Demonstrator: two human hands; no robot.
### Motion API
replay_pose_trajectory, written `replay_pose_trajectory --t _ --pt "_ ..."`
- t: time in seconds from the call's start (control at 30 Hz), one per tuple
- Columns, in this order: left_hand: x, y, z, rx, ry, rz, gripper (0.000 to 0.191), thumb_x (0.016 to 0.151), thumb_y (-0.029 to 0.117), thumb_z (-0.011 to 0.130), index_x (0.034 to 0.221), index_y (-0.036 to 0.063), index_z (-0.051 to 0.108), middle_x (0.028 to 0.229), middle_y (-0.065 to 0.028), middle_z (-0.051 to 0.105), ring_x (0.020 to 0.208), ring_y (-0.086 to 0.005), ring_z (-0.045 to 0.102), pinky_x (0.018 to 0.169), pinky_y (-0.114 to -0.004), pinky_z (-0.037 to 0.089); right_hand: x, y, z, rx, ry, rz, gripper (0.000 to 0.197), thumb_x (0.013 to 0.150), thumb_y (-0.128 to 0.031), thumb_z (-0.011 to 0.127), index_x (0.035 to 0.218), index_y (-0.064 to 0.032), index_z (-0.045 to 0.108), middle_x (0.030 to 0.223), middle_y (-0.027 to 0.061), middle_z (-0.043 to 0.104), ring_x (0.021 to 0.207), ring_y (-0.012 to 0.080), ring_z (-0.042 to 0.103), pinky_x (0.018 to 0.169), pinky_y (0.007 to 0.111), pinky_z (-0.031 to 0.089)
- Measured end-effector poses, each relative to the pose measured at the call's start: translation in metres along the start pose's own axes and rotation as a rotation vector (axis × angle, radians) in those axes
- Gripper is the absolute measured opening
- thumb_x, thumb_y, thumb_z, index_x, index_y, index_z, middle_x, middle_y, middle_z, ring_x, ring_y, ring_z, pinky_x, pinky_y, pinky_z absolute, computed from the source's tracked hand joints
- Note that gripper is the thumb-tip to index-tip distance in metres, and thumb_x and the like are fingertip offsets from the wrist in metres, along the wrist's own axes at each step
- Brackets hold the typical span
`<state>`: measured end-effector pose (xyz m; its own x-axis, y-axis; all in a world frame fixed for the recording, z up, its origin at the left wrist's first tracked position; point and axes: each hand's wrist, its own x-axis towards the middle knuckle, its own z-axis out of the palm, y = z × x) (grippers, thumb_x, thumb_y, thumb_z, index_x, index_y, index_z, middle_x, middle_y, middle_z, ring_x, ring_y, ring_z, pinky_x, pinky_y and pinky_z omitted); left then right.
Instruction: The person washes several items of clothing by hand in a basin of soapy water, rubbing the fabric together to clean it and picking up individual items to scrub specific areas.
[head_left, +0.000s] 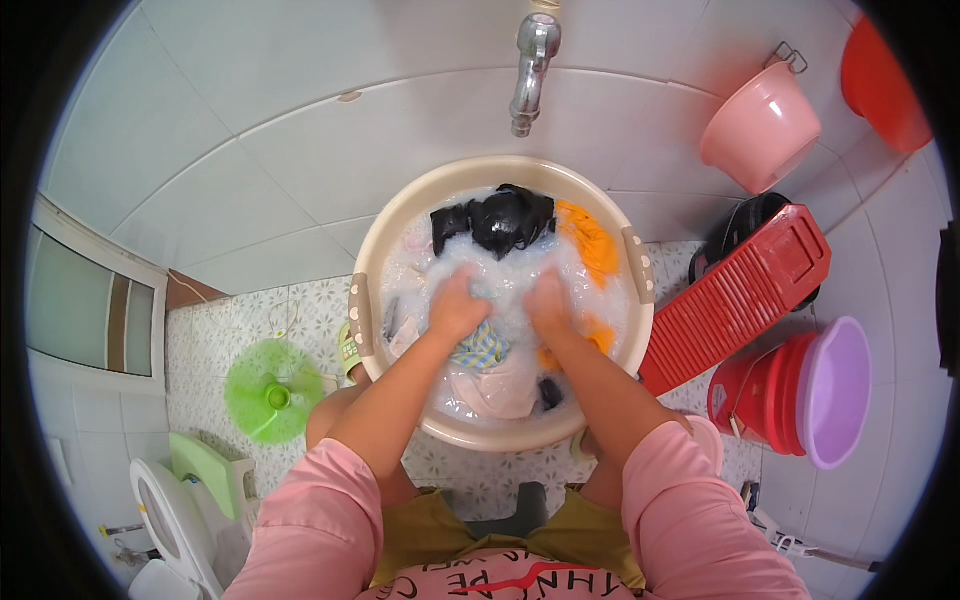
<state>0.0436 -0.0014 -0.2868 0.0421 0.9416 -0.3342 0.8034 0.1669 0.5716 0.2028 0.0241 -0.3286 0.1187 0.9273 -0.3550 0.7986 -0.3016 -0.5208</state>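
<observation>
A large cream plastic tub (525, 444) full of sudsy water and laundry stands before me. My left hand (459, 304) is in the foam left of the middle, just above a blue and yellow checked cloth (481, 347). Level with it, my right hand (550, 301) dips into the suds right of the middle. Foam and blur hide the fingertips of both hands, so any grip is unclear. Beyond them floats a black wet garment (502, 217), with an orange cloth (591, 241) along the right side. Nearer me, a pale pink cloth (499, 390) bulges from the water.
A chrome faucet (531, 75) juts from the tiled wall above the tub. Against the tub's right side leans a red washboard (720, 315), beside a red bucket (757, 394) and a purple basin (836, 394). A green fan (277, 394) is on the left, near a toilet (169, 517).
</observation>
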Motion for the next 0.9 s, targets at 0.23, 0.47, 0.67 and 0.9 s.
replay_pose_trajectory --t 0.23,0.47,0.67,0.9 --pt "0.000 0.022 0.005 -1.415 -0.079 -0.180 0.034 0.077 0.029 0.061 0.104 0.0087 0.056 0.107 -0.0116 0.057 0.099 -0.0244 0.055 0.082 -0.032 0.042 -0.040 -0.014 0.009 0.111 0.002 -0.141 0.040 0.078 -0.012 0.053 0.116 -0.0018 0.044 0.103 0.0234 0.056 0.093 0.0390 0.055 0.080 0.042 0.045" --pt "0.008 -0.019 0.033 -1.544 -0.300 0.036 0.033 0.079 0.030 0.060 0.100 0.0035 0.058 0.092 -0.0128 0.062 0.086 -0.0215 0.059 0.075 -0.034 0.045 -0.096 -0.090 -0.026 0.366 0.375 -0.705 0.021 0.072 -0.019 0.059 0.085 -0.0061 0.049 0.078 0.0165 0.060 0.072 0.0377 0.058 0.062 0.045 0.046" --pt "-0.013 0.010 -0.001 -0.465 0.154 0.262 0.036 0.076 0.034 0.062 0.096 0.0038 0.060 0.082 -0.0157 0.062 0.080 -0.0249 0.061 0.070 -0.035 0.046 -0.056 -0.075 -0.047 0.265 0.543 -0.651 0.016 0.074 -0.017 0.058 0.077 -0.0046 0.048 0.073 0.0191 0.058 0.069 0.0396 0.056 0.059 0.046 0.044" --pt "-0.047 0.015 -0.052 0.061 0.164 0.069 0.073 0.073 0.044 0.067 0.130 0.0103 0.037 0.115 -0.0251 0.048 0.103 -0.0356 0.052 0.083 -0.041 0.043 -0.035 -0.031 -0.058 -0.025 0.349 -0.431 0.039 0.075 -0.019 0.061 0.108 -0.0099 0.045 0.090 0.0178 0.058 0.081 0.0383 0.058 0.069 0.048 0.045"
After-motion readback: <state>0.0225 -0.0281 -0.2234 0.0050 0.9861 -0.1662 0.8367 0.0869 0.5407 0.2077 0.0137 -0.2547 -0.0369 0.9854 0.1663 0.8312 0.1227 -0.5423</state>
